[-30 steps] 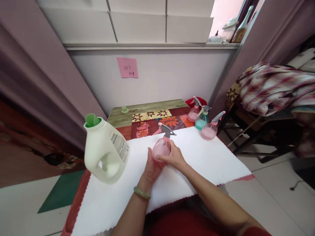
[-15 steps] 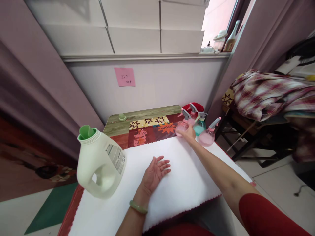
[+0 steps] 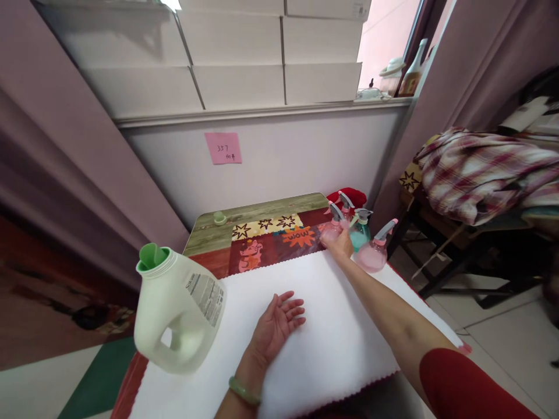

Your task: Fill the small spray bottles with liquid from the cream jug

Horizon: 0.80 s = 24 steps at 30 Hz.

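My right hand (image 3: 339,241) reaches to the far right of the table and is closed round a pink spray bottle (image 3: 332,230). That bottle sits beside another pink spray bottle (image 3: 346,208), a teal one (image 3: 360,230) and a third pink one (image 3: 374,251). My left hand (image 3: 278,324) rests palm up on the white cloth (image 3: 305,337), fingers spread, holding nothing. A white detergent jug (image 3: 177,309) with a green spout stands at the cloth's left edge.
A green cap (image 3: 219,218) lies on the wooden table's far left. A patterned red mat (image 3: 271,241) lies beyond the cloth. A chair with a plaid blanket (image 3: 484,171) stands to the right. A pink note (image 3: 223,148) hangs on the wall.
A second ago both hands held the pink spray bottle over the cloth. My right hand carried it to the other bottles at the far right; my left hand opened and lies on the cloth.
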Motion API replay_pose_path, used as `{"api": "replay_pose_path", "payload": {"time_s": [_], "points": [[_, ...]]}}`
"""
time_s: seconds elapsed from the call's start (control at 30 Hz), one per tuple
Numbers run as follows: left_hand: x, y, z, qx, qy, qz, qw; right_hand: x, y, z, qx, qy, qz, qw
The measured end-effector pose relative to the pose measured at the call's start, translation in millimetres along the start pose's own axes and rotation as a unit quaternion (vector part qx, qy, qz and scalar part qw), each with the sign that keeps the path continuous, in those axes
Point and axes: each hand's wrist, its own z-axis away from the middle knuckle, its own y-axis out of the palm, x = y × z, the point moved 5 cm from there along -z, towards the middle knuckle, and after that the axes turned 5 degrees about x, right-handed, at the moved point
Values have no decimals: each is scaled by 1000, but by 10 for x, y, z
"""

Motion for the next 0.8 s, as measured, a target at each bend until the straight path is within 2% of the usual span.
{"api": "replay_pose_path", "payload": {"time_s": [0.37, 0.43, 0.53, 0.6, 0.67, 0.73, 0.8], "points": [[9, -19, 4, -6, -3, 12, 1000, -90, 141, 55, 2, -14, 32, 999], [10, -11, 15, -8, -1, 14, 1000, -141, 147, 204, -15, -54, 22, 998], [7, -7, 27, -17, 7, -6, 1000, -215, 151, 605, -44, -178, -13, 983], [0, -17, 22, -34, 21, -67, 997, -267, 211, 909, 2, -264, -14, 964], [2, -36, 5, -61, 36, -136, 988, -318, 300, 1166, 80, -327, 12, 942], [8, -61, -17, -99, 51, -186, 976, -359, 376, 1337, 143, -364, 52, 919], [-22, -83, -19, -146, 81, -237, 957, -378, 426, 1417, 177, -381, 102, 902]]}}
